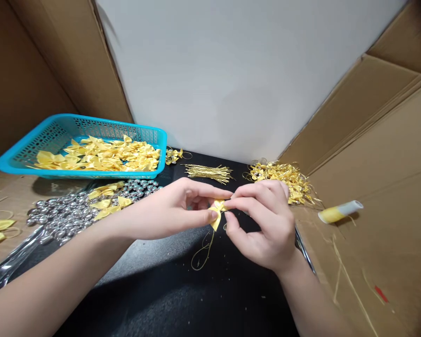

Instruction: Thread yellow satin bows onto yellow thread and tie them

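Between the thumb and fingers of my left hand [185, 206] is a small yellow ribbon bow [216, 219], held just above the black work surface. My right hand [263, 215] is closed in a pinch at the bow's right side, its index fingertip against the ribbon. What lies between the right fingertips is partly hidden. A thin gold cord loop [200, 267] hangs below the bow, and a smaller bit of cord shows near my right thumb. Just beyond my hands lies a bundle of gold twist ties [209, 173].
At the left, a blue plastic basket [7, 164] holds many yellow bows. Silver beads [66, 213] are spread before it, with several bows on top. A pile of bows with gold cord [287, 180] lies back right, near a yellow-white roll [340, 211]. Cardboard walls flank the surface.
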Tool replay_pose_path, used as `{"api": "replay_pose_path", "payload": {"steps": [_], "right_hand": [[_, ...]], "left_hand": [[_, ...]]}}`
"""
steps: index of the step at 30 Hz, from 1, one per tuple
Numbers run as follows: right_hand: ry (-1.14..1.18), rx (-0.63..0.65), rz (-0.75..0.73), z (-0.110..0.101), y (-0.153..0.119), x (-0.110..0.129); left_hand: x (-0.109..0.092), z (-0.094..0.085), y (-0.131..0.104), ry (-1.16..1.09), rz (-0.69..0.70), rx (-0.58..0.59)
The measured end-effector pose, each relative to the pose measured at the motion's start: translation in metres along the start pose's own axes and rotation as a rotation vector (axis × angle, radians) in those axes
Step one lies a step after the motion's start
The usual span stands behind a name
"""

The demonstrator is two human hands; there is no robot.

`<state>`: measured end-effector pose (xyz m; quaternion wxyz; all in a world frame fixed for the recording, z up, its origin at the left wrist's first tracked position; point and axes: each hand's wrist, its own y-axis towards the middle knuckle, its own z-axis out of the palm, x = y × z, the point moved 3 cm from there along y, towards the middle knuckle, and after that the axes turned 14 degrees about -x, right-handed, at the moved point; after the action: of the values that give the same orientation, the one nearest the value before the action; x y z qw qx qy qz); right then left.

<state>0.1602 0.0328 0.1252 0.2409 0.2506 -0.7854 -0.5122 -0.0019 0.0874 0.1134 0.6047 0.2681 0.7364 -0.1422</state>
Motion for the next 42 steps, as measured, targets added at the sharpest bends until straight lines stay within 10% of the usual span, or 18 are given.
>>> {"api": "replay_pose_path", "payload": {"steps": [13, 26, 35, 42], "right_hand": [[-0.122, -0.005, -0.177, -0.001, -0.003, 0.008], [-0.004, -0.106, 0.036, -0.008, 0.001, 0.004], [0.035, -0.117, 0.091, -0.007, 0.003, 0.004], [0.076, 0.071, 0.269, -0.003, 0.003, -0.004]], "left_hand": [[-0.011, 0.006, -0.008, 0.304, 0.174, -0.171], [-0.013, 0.001, -0.01, 0.186, 0.207, -0.199], [0.011, 0.015, 0.004, -0.655, -0.218, 0.105], [0.018, 0.026, 0.006, -0.682, -0.38, 0.14]]}}
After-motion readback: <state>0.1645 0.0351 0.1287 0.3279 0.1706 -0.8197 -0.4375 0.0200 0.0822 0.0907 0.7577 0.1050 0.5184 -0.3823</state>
